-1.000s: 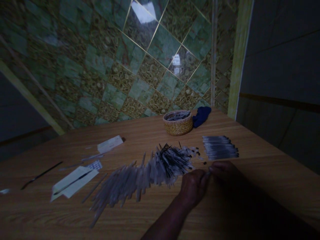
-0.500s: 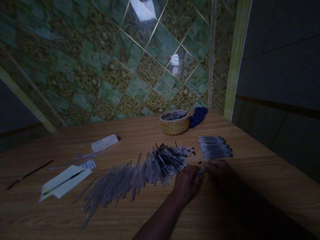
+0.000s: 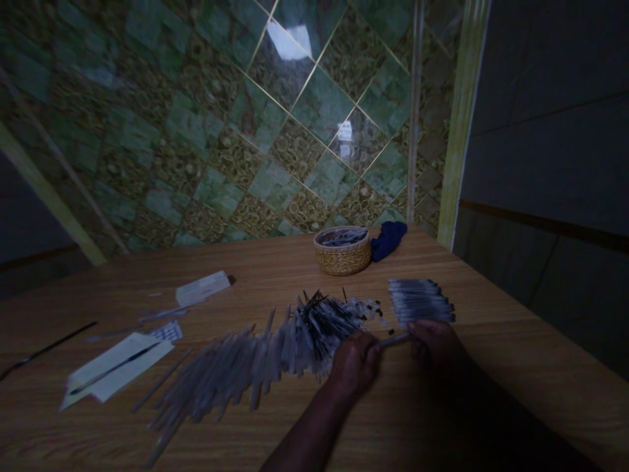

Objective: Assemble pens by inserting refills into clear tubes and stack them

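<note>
A pale, thin pen barrel (image 3: pixel 394 340) stretches between my two hands, low in front of the piles. My left hand (image 3: pixel 354 362) is closed around its left end, and my right hand (image 3: pixel 432 341) pinches its right end. Just left of and behind my left hand lies a heap of dark refills (image 3: pixel 327 320). Translucent barrels (image 3: pixel 221 370) spread from it in a long row to the left. Small clear and black caps (image 3: pixel 371 307) are scattered at the heap's right side. Beyond my right hand, pens (image 3: pixel 421 300) lie side by side in a neat stack.
A woven basket (image 3: pixel 343 255) holding pens stands at the back, beside a dark blue cloth (image 3: pixel 389 240). To the left lie a paper sheet (image 3: pixel 118 370) with a dark pen on it, a white card (image 3: pixel 202 288) and a dark rod (image 3: pixel 46 351). A tiled wall rises behind the table.
My hands have moved apart, my left hand shifting left, so more of the pale barrel shows between them. The whole view has tilted slightly upward.
</note>
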Available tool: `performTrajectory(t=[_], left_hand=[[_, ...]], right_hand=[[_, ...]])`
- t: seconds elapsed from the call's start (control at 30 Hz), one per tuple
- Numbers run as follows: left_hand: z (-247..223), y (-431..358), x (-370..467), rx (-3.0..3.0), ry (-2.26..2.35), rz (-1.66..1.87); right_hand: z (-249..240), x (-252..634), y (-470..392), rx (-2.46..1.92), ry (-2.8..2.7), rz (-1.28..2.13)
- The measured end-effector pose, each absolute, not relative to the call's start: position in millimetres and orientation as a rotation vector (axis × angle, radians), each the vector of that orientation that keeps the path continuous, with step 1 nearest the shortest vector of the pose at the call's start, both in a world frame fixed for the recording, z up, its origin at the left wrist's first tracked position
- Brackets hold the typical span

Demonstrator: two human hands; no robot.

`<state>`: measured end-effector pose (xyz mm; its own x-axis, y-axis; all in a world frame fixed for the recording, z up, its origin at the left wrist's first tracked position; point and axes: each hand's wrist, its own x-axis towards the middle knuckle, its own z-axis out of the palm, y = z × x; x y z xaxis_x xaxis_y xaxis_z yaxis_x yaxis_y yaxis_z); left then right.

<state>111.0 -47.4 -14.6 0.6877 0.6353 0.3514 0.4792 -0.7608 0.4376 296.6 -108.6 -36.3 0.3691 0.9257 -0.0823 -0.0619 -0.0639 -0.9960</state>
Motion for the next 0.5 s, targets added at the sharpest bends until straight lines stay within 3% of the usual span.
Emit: performTrajectory(t=[0.5], left_hand=[[-16.4,-48.3,110.7,2.525,0.772,0.876]], right_hand=[[-35.9,300.9,-110.0,-1.42,-0.859,1.028]])
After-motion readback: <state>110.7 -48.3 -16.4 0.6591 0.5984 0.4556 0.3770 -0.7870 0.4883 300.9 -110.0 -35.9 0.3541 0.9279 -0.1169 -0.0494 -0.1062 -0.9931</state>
